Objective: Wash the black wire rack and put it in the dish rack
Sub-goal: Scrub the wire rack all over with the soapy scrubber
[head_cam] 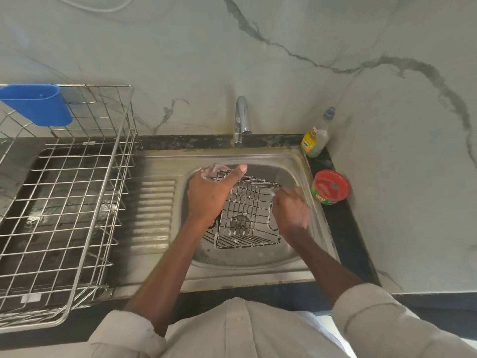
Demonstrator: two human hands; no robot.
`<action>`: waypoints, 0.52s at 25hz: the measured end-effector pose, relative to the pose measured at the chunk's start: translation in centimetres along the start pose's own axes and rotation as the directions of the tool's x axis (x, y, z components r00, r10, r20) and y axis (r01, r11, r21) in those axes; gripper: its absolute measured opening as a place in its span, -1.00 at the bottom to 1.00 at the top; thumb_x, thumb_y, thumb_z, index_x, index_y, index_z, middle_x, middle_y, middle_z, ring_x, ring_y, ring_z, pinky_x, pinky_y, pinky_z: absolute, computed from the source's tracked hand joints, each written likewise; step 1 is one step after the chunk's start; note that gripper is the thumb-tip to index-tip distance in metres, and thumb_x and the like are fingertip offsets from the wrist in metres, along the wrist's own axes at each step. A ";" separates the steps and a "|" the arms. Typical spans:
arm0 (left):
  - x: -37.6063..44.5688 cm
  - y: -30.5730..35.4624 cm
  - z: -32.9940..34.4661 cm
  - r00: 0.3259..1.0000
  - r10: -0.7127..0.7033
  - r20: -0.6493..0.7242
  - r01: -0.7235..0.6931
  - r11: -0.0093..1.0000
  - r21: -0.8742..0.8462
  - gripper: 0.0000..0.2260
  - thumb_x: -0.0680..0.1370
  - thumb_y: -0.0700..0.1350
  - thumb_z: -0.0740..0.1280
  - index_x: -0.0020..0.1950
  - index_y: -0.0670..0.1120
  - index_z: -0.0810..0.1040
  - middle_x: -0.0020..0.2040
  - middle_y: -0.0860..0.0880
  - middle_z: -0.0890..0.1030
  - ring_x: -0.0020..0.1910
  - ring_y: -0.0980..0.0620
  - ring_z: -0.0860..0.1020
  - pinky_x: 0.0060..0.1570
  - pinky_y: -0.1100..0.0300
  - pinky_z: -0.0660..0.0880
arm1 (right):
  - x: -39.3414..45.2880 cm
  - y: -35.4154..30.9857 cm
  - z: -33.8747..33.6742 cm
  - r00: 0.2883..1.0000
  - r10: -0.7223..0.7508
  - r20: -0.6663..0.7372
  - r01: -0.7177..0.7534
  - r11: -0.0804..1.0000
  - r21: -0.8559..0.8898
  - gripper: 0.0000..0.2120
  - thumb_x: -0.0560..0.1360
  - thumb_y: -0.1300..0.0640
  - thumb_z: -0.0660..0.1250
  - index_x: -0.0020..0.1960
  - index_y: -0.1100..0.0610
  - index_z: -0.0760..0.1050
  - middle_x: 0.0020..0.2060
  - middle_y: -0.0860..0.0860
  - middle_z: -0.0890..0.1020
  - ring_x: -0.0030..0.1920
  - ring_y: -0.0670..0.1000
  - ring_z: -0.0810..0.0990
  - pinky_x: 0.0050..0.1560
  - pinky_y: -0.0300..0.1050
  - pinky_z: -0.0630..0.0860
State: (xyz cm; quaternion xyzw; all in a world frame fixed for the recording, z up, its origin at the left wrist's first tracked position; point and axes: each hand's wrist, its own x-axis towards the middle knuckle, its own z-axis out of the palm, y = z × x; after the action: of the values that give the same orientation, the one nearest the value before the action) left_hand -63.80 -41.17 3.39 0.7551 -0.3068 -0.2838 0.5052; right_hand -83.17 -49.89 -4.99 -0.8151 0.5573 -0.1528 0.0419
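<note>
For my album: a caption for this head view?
Left hand grips the soapy black wire rack over the sink; right hand scrubs.

The person is wearing a light, off-white or cream shirt (240,329), kind of a plain button-up with a placket line running down the front and what looks like a small button on it. Both sleeves are rolled or pushed up to about the elbow, so you get a chunky folded cuff on the left sleeve (126,334) and a similar bunched one on the right sleeve (366,308), with the forearms bare below that. The left hand (209,192) has soap suds on it near the knuckles, and the right hand (290,210) comes out a bit blurry.
</note>
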 end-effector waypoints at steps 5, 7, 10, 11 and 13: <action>-0.5 0.1 -0.2 0.995 -0.098 0.016 0.099 0.988 -0.116 -0.32 0.23 0.58 0.51 0.03 0.05 0.75 -0.09 0.10 0.78 -0.09 -0.02 0.76 0.03 -0.05 0.71 | -0.2 -2.2 1.2 0.966 -0.049 0.255 0.072 0.994 -0.084 -0.75 0.46 0.44 0.30 -0.05 0.17 0.66 -0.08 0.08 0.70 0.12 0.13 0.60 -0.13 0.09 0.69; -0.5 -0.8 -0.6 0.993 -0.113 0.022 0.114 0.987 -0.112 -0.35 0.25 0.56 0.53 -0.01 0.04 0.75 -0.05 0.13 0.77 -0.06 -0.11 0.76 0.05 -0.06 0.71 | -0.3 -1.7 1.0 0.935 -0.119 0.335 0.140 0.989 -0.040 -0.69 0.46 0.43 0.29 0.01 0.14 0.69 -0.04 0.09 0.71 0.09 0.10 0.63 -0.04 0.04 0.68; -1.2 -1.3 -0.9 0.987 -0.149 0.054 0.156 0.971 -0.180 -0.47 0.31 0.46 0.57 -0.05 0.03 0.74 -0.09 0.10 0.78 -0.12 -0.14 0.77 -0.11 0.01 0.66 | 0.0 -0.9 0.5 0.949 -0.134 0.284 0.144 0.990 -0.014 -0.70 0.48 0.39 0.32 0.05 0.11 0.72 -0.01 0.09 0.71 0.08 0.10 0.64 -0.03 0.03 0.66; -1.2 -1.4 -0.8 0.989 -0.139 0.050 0.146 0.973 -0.178 -0.46 0.30 0.47 0.57 -0.05 0.04 0.74 -0.10 0.08 0.78 -0.13 -0.11 0.77 -0.09 -0.01 0.68 | -0.1 -0.7 0.5 0.954 -0.145 0.264 0.151 0.989 -0.002 -0.71 0.49 0.37 0.32 0.05 0.11 0.72 -0.01 0.09 0.71 0.08 0.11 0.64 -0.03 0.03 0.66; -0.9 -1.3 -0.7 0.995 -0.092 0.026 0.096 0.980 -0.177 -0.45 0.30 0.47 0.57 -0.03 0.03 0.74 -0.11 0.03 0.78 -0.10 -0.07 0.76 -0.05 -0.02 0.72 | -0.7 -0.7 0.9 0.933 -0.171 0.317 0.168 0.985 0.037 -0.73 0.51 0.32 0.33 0.07 0.09 0.73 0.01 0.10 0.71 0.09 0.12 0.66 0.02 0.03 0.66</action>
State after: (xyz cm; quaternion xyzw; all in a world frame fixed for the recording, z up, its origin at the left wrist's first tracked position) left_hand -63.70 -39.68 2.54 0.7180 -0.2486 -0.3402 0.5541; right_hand -82.49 -49.04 -5.77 -0.8737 0.4703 -0.0248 0.1218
